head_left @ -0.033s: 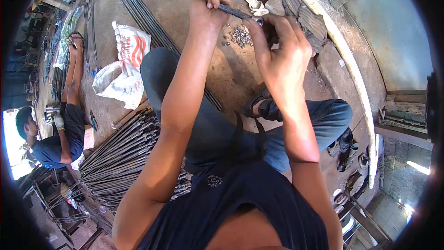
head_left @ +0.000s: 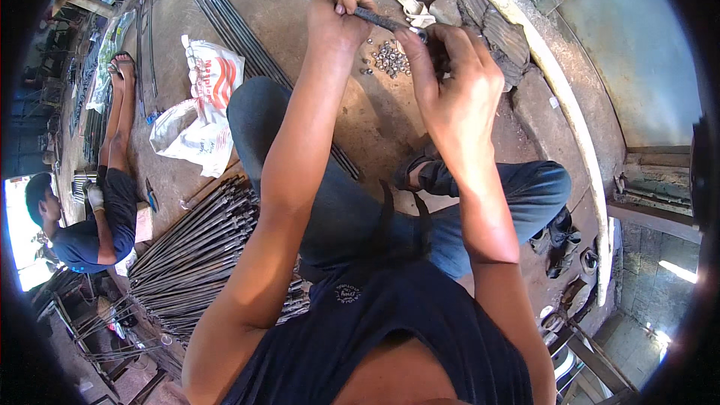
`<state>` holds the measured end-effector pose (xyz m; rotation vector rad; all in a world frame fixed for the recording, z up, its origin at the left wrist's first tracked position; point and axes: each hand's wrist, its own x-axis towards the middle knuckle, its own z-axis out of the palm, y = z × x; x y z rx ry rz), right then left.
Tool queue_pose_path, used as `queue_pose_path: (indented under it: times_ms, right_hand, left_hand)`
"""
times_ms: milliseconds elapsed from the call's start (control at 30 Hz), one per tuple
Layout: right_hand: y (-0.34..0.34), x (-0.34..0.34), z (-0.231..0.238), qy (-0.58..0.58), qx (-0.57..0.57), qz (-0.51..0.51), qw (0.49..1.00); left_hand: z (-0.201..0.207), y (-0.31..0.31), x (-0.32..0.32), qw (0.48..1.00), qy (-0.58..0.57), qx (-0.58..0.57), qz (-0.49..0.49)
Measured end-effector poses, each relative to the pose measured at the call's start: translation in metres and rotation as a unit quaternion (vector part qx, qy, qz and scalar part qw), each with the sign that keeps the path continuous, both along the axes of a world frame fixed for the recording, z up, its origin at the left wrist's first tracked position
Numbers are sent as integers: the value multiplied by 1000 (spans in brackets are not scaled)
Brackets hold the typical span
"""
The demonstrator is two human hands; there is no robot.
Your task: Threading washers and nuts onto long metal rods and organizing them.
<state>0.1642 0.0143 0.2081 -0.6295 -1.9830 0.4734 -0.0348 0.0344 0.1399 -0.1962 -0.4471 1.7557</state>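
My left hand point(head_left: 345, 11) is closed around a thin dark metal rod point(head_left: 379, 20) with a thicker, rough-looking section toward its right end. The rod's thin end points to the far left. At the right end, my right hand point(head_left: 465, 79) pinches a small metal nut point(head_left: 422, 35) between thumb and fingers; the fingers partly hide it. Just below the rod, a pile of loose nuts point(head_left: 390, 58) lies on the floor between my hands.
Several long rods point(head_left: 240, 30) lie left of my arms, beside a white sack point(head_left: 199, 131). A large stack of rods point(head_left: 195, 244) is by my left elbow, near pliers point(head_left: 151, 195). A seated person point(head_left: 90, 225) works at far left. A pale pole point(head_left: 574, 120) curves along the right.
The thumb and fingers of my right hand have shifted slightly around the nut at the rod's end. My left hand keeps its hold on the rod.
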Motion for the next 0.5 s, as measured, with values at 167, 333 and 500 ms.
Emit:
queue_pose_path:
  times_ms: [167,333,500]
  right_hand:
    - [10,0,-4,-113,-22,1,993]
    - [7,8,-3,-32,-8,63,997]
    - [10,15,3,-91,-104,32,990]
  left_hand:
    - [-2,-1,6,999,19,-37,10]
    - [-3,1,7,998,18,-61,23]
    - [-3,0,8,997,19,-67,17]
